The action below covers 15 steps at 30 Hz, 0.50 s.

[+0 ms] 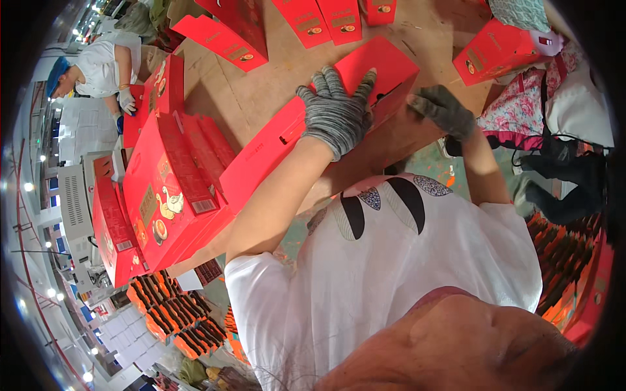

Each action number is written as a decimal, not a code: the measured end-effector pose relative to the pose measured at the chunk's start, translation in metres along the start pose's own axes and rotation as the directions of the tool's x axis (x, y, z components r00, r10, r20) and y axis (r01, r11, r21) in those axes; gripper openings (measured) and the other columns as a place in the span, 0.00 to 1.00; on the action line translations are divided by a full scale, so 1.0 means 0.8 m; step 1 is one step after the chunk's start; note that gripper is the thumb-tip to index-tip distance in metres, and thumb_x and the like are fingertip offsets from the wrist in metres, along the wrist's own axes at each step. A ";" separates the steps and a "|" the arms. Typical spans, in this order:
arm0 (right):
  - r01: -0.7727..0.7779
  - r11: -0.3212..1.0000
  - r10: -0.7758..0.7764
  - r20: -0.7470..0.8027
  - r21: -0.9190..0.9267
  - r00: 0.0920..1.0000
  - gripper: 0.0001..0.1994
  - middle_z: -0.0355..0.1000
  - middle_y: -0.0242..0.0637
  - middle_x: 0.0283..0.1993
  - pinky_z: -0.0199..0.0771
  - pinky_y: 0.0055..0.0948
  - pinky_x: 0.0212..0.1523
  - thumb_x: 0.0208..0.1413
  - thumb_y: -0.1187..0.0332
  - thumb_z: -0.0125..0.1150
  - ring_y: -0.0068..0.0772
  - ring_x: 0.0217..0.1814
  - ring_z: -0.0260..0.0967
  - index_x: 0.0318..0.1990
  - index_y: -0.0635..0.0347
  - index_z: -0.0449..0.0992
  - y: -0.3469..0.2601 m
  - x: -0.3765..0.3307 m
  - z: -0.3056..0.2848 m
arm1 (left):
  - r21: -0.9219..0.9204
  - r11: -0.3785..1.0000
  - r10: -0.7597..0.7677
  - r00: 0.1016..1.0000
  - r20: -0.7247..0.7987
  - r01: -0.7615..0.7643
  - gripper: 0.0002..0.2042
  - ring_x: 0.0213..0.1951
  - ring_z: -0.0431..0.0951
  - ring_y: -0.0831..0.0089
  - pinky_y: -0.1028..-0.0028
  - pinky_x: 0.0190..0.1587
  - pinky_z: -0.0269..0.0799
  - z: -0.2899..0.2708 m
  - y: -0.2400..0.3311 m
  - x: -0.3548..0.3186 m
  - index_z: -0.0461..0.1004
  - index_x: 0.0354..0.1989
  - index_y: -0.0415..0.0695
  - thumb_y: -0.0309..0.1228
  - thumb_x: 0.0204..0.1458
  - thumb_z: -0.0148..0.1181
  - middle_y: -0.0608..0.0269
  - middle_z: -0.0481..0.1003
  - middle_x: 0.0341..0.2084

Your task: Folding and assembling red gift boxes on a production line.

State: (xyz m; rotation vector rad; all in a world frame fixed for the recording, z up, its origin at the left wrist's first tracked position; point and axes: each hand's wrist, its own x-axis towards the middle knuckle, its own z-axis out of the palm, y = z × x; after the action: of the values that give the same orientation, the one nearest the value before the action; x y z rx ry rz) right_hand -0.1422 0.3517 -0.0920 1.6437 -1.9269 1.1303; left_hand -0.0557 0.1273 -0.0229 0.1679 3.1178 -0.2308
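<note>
Along the table edge in front of me lies a long red cardboard box (264, 156), with a dark slot in its long side and another at its right end. My left hand (334, 111), in a grey knitted glove, rests on top of it with fingers spread and holds nothing. Just off the box's right end is my right hand (447, 112), in a darker grey glove. Its fingers are loosely stretched toward the box, slightly bent, and nothing shows in them. Flattened red cartons (163, 195) with printed pictures are stacked to my left.
Several upright red boxes (339, 23) stand on the brown table (287, 72) at the far side. Another red box (495, 52) is at the far right beside a person's patterned sleeve (520, 13). A co-worker in a blue cap (111, 65) handles red cartons at the far left.
</note>
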 end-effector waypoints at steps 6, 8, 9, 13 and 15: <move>-0.858 0.071 0.853 0.415 0.508 0.317 0.25 0.73 0.34 0.25 0.69 0.24 0.21 0.47 0.45 0.62 0.23 0.21 0.68 0.39 0.61 0.76 0.028 0.036 0.031 | -0.047 0.994 -0.100 0.992 -0.077 0.096 0.38 0.57 0.54 0.41 0.38 0.52 0.49 0.005 0.030 0.050 0.48 0.66 0.60 0.54 0.46 0.53 0.33 0.52 0.57; -0.858 0.021 0.855 0.436 0.513 0.281 0.26 0.72 0.34 0.25 0.69 0.23 0.21 0.46 0.45 0.63 0.23 0.21 0.68 0.38 0.61 0.76 0.014 0.057 0.020 | -0.080 0.990 -0.122 0.988 -0.093 0.115 0.38 0.57 0.54 0.42 0.39 0.52 0.50 0.007 0.031 0.057 0.49 0.65 0.59 0.54 0.45 0.53 0.34 0.52 0.56; -0.854 -0.027 0.852 0.459 0.520 0.252 0.26 0.72 0.34 0.24 0.69 0.22 0.21 0.44 0.45 0.64 0.24 0.20 0.68 0.37 0.62 0.76 0.010 0.066 0.016 | -0.098 0.990 -0.109 0.987 -0.116 0.098 0.38 0.56 0.55 0.41 0.38 0.52 0.49 0.005 0.029 0.056 0.51 0.65 0.58 0.53 0.44 0.55 0.34 0.53 0.56; -0.802 -0.027 0.915 0.338 0.596 0.221 0.24 0.72 0.34 0.22 0.68 0.22 0.21 0.46 0.48 0.64 0.23 0.20 0.68 0.36 0.62 0.75 0.013 0.059 0.033 | -0.150 0.987 -0.082 0.989 -0.122 0.064 0.40 0.55 0.56 0.41 0.42 0.54 0.49 -0.001 0.030 0.054 0.53 0.64 0.56 0.53 0.39 0.58 0.35 0.54 0.55; -0.726 -0.025 0.884 0.354 0.688 0.305 0.20 0.72 0.33 0.21 0.67 0.22 0.20 0.49 0.51 0.63 0.23 0.21 0.68 0.33 0.63 0.76 0.003 0.058 0.031 | -0.163 0.986 -0.066 0.991 -0.119 0.046 0.41 0.55 0.56 0.41 0.43 0.54 0.49 0.001 0.026 0.051 0.53 0.64 0.57 0.54 0.39 0.58 0.34 0.54 0.55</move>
State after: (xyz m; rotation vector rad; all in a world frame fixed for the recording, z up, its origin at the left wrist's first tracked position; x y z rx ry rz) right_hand -0.1507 0.3032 -0.0747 0.1715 -2.4321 2.8085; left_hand -0.0942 0.1524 -0.0273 0.0966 3.2487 0.0319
